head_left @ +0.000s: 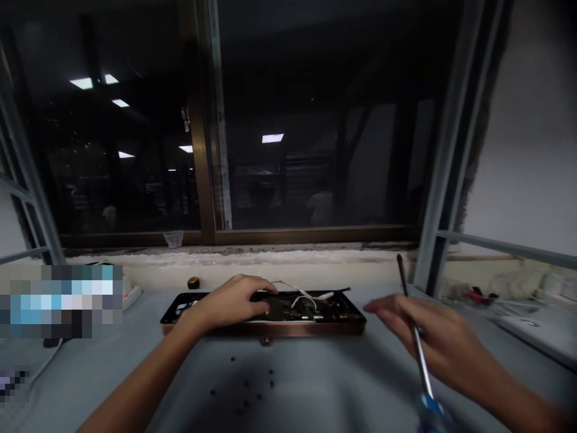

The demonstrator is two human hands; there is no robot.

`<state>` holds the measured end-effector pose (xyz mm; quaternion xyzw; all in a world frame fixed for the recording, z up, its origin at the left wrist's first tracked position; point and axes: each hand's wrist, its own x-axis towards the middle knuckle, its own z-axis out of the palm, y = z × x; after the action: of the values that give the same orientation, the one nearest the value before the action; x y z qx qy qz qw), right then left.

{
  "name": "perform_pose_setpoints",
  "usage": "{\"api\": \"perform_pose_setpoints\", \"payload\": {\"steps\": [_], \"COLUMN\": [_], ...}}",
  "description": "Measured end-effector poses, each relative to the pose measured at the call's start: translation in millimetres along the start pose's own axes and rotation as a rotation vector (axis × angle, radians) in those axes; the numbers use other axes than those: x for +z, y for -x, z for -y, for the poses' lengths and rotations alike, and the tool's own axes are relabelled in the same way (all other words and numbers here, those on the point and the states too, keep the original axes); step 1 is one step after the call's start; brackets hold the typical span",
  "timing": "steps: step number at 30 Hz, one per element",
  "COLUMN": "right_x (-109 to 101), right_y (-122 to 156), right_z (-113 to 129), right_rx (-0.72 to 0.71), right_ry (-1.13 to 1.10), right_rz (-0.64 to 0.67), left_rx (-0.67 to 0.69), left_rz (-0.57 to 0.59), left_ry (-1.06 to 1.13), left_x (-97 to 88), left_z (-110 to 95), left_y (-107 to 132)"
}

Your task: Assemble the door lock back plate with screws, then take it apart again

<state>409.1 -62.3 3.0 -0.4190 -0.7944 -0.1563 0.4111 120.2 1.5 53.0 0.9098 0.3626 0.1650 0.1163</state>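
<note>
A long, shallow copper-coloured housing (288,329) lies across the grey table, its open side up. Inside are dark parts and wiring, with a white cable (311,298) looping over the right half. My left hand (237,300) lies over the housing's left-middle part, thumb and fingers apart, fingertips reaching inside; whether they press on a part is hidden. To the right of the housing, apart from it, my right hand (428,325) holds a screwdriver (420,355). Its thin shaft points up past the fingers; the blurred blue handle is lowest. Several small dark screws (259,397) lie scattered before the housing.
A small black-and-yellow round object (193,282) stands behind the housing. On the windowsill is a clear plastic cup (174,239). A white device (130,294) and a cable are at left, partly pixelated. Grey metal frame posts (433,252) flank the table; white equipment (536,325) lies at right.
</note>
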Motion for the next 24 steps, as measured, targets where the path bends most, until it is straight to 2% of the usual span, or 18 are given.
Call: {"api": "perform_pose_setpoints", "payload": {"steps": [4, 8, 15, 19, 24], "right_x": [15, 22, 20, 22, 26], "right_y": [11, 28, 26, 27, 27], "right_z": [-37, -49, -47, -44, -40], "right_rx": [0.329, 0.476, 0.504, 0.471, 0.417], "right_ry": [-0.102, -0.164, -0.174, -0.191, -0.145], "right_rz": [-0.037, -0.03, -0.05, -0.024, -0.013], "left_rx": [0.019, -0.017, -0.13, -0.187, -0.306], "left_rz": [0.214, 0.186, 0.029, 0.007, -0.042], "left_ry": [0.128, 0.106, 0.198, 0.338, 0.534], "left_x": [9.1, 17.3, 27.3, 29.3, 27.6], "left_z": [3, 7, 11, 15, 12], "left_y": [-32, -42, -51, -57, -57]}}
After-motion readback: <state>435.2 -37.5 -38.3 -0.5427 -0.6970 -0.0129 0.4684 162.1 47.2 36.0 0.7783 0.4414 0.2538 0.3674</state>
